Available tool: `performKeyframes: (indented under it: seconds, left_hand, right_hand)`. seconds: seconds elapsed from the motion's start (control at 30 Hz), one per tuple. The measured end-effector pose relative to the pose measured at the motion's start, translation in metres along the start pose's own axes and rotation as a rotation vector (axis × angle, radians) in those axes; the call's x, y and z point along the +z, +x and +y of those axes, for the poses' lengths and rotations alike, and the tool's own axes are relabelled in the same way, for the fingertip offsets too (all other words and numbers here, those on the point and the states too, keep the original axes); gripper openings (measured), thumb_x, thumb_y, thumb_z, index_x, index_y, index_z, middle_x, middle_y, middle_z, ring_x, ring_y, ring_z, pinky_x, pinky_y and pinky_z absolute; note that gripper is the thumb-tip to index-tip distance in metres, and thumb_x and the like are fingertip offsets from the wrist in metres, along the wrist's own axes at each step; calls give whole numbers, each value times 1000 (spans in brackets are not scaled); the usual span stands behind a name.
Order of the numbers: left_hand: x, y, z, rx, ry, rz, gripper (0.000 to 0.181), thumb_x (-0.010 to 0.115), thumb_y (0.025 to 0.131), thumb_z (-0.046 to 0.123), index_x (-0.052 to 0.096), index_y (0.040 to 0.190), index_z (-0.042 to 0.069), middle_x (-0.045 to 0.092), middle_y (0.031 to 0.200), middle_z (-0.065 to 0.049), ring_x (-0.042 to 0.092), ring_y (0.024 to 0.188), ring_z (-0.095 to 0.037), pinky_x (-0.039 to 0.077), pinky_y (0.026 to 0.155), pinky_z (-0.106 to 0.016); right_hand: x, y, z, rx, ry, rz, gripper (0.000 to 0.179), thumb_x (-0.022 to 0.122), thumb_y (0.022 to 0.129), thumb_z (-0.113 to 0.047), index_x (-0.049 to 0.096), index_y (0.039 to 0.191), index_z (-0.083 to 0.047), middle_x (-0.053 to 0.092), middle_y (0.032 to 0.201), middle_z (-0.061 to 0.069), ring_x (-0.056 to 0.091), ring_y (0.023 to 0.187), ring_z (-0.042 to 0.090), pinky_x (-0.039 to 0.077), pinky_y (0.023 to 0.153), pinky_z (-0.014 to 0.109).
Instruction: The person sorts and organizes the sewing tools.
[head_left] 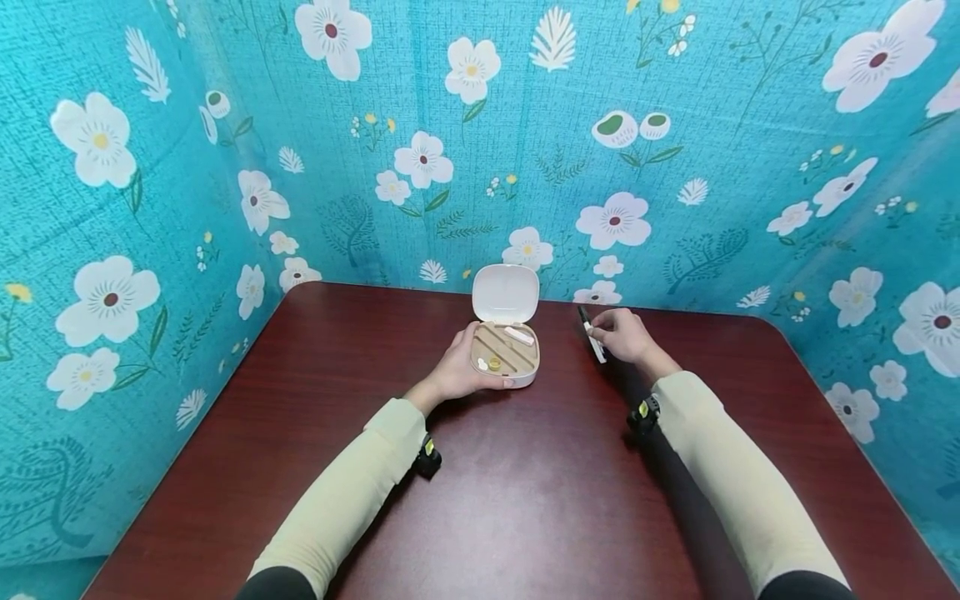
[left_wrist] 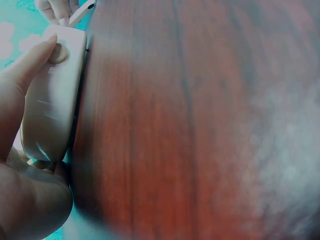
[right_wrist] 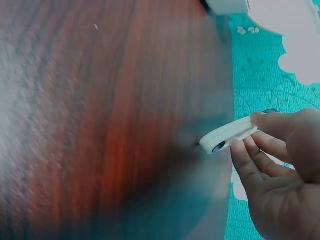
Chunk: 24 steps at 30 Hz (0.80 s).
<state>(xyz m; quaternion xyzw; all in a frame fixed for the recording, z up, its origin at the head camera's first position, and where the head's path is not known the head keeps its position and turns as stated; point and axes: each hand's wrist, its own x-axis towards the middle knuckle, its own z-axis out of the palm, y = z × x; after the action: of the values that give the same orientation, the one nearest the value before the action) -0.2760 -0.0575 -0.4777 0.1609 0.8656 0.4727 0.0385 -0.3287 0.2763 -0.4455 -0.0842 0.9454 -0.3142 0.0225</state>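
Note:
A small white case (head_left: 527, 380) with its lid (head_left: 506, 293) raised sits toward the back of the table. Its tan divided inside holds a yellow ring-shaped item (head_left: 495, 364), a small white piece (head_left: 482, 364) and a pale stick-like item (head_left: 519, 336). My left hand (head_left: 456, 371) grips the case from the left, the thumb along its front wall beside a round button in the left wrist view. To the right of the case, my right hand (head_left: 628, 337) pinches a slim white object with a black end (right_wrist: 227, 136) between thumb and fingers. Its exact kind is unclear.
The dark red-brown wooden table (head_left: 540, 500) is glossy, its far edge just behind the case. A blue flowered cloth (head_left: 465, 200) hangs behind and at both sides. Each wrist carries a small black camera (head_left: 428, 457).

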Motion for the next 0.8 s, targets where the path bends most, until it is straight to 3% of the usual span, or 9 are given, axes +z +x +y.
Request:
performKeyframes:
  seconds: [0.53, 0.8]
  left_hand:
    - [0, 1, 0, -1, 3, 0, 110, 99, 63, 36, 36, 151, 14, 44, 139, -11, 47, 125, -25, 40, 108, -43]
    - [-2, 0, 2, 5, -7, -2, 111, 98, 63, 36, 35, 152, 13, 44, 139, -13, 47, 125, -26, 40, 108, -44]
  right_hand:
    - [8, -13, -35, -69, 133, 56, 20, 66, 101, -15, 70, 111, 2, 72, 105, 18, 67, 92, 28, 52, 74, 34]
    - [14, -16, -55, -131, 158, 60, 19, 68, 99, -13, 71, 110, 1, 72, 102, 16, 67, 90, 25, 52, 74, 30]
